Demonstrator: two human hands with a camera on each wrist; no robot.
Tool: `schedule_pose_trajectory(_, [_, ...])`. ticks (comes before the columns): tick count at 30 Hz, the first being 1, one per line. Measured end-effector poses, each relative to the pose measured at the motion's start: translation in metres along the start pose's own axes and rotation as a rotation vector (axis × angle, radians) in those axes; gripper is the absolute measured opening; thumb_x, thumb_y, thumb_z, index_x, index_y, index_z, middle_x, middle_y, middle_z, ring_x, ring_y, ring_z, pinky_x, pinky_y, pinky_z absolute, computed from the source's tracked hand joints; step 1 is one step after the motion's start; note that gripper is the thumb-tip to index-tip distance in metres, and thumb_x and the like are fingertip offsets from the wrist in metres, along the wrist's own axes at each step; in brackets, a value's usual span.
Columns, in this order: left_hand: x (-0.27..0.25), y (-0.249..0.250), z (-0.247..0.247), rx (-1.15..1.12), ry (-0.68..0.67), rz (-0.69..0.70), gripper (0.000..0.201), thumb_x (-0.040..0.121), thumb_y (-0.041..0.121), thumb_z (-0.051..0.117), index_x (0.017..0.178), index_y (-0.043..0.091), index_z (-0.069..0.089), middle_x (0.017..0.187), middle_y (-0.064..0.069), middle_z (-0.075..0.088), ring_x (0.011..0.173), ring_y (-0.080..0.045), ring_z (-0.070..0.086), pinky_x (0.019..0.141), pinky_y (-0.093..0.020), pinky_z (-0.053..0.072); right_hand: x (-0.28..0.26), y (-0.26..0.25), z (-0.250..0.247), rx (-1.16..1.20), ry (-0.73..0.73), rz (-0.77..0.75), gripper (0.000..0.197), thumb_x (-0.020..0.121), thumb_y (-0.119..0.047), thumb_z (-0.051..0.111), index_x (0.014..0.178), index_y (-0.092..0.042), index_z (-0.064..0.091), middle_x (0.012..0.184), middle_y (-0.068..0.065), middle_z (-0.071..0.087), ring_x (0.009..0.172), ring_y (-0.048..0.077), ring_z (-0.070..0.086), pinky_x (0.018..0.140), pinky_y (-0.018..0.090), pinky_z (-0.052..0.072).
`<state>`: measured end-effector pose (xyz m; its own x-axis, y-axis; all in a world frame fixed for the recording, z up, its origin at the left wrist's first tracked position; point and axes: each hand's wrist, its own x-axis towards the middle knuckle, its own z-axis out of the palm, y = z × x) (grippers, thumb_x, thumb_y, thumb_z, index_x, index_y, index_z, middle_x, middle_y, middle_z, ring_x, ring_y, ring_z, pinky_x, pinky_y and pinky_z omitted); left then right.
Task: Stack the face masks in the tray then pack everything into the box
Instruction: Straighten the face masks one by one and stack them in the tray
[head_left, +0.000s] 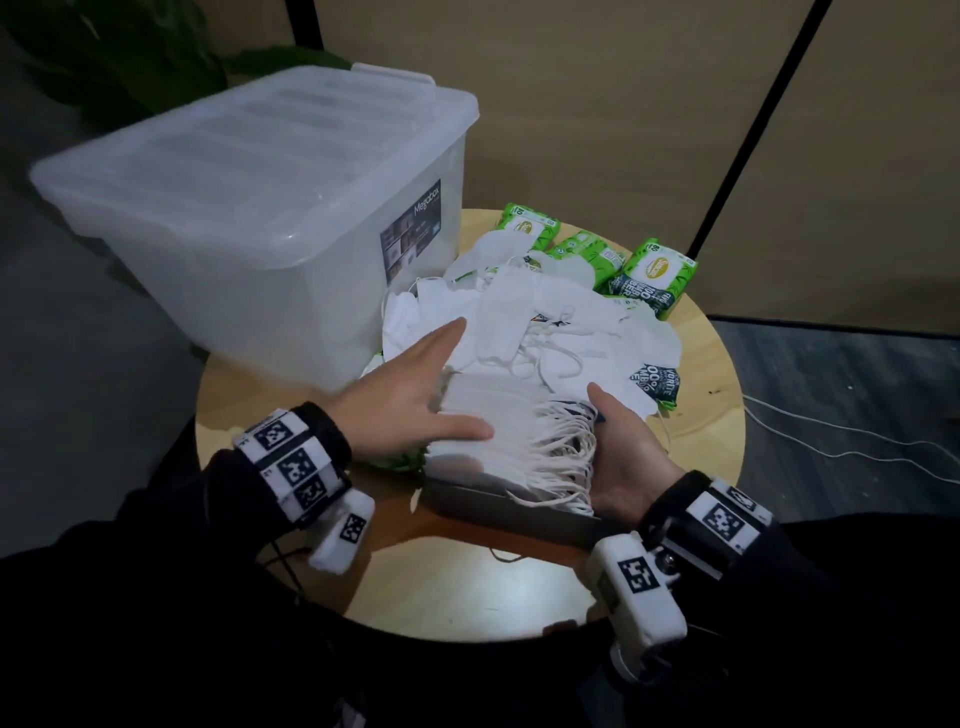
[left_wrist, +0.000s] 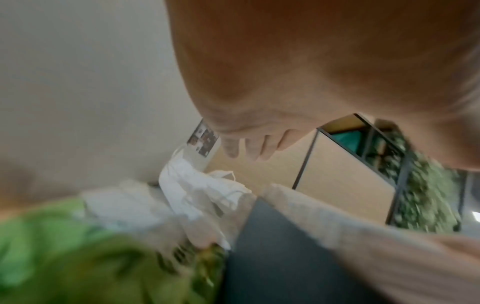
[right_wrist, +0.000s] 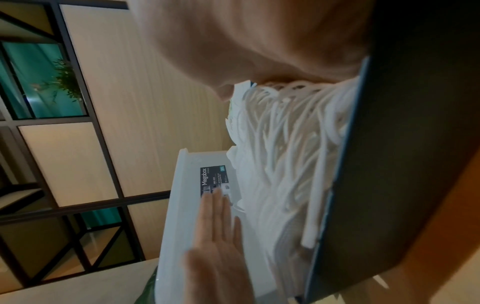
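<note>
A neat stack of white face masks (head_left: 498, 415) with ear loops (head_left: 563, 457) lies in a dark tray (head_left: 514, 512) at the table's front. My left hand (head_left: 415, 384) is flat with straight fingers at the stack's left end, its thumb lying on top. My right hand (head_left: 623, 441) presses flat against the loops at the right end (right_wrist: 293, 156). Loose masks (head_left: 524, 317) are heaped behind the tray. A lidded translucent Megabox storage box (head_left: 249, 197) stands at the back left; its label shows in the right wrist view (right_wrist: 215, 179).
Three green wipes packs (head_left: 657, 270) lie at the table's back right, another pack (head_left: 657, 379) under the loose masks, and one (left_wrist: 78, 257) left of the tray. The round wooden table (head_left: 467, 587) ends near my sleeves. White cables (head_left: 852, 441) trail on the floor to the right.
</note>
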<state>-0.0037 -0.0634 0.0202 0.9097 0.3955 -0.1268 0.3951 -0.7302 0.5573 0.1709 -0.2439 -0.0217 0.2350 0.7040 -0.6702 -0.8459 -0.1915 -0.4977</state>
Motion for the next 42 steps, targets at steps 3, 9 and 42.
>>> schedule_pose_trajectory(3, [0.003,0.003,0.021,-0.522,0.089,-0.182,0.081,0.095,0.06,0.055,0.163,0.025,0.027,0.163,0.014,0.03,0.148,-0.001,0.027,0.118,-0.02,0.018,-0.007,-0.005,0.001,-0.027,-0.021,-0.013,0.077,0.102,-0.065,0.033,0.141,-0.003,0.057,0.135,0.026,0.064,0.126,0.045,0.06,0.097,0.053,0.048])
schedule_pose_trajectory(9, [0.016,0.012,0.059,-1.131,0.588,-0.453,0.027,0.104,0.028,0.057,0.112,0.012,0.077,0.104,0.021,0.069,0.106,-0.01,0.065,0.097,-0.022,0.049,-0.01,0.001,0.004,-0.038,-0.037,-0.002,0.073,0.104,-0.062,0.033,0.14,-0.003,0.059,0.134,0.025,0.065,0.127,0.046,0.06,0.107,0.056,0.045])
schedule_pose_trajectory(42, [0.017,0.006,0.072,-1.178,0.496,-0.453,0.034,0.107,0.036,0.053,0.101,0.014,0.078,0.082,0.007,0.079,0.077,-0.006,0.074,0.068,-0.018,0.057,-0.023,-0.004,0.002,0.083,0.115,-0.12,0.067,0.103,-0.051,0.047,0.138,0.005,0.054,0.132,0.03,0.064,0.123,0.046,0.062,0.104,0.061,0.046])
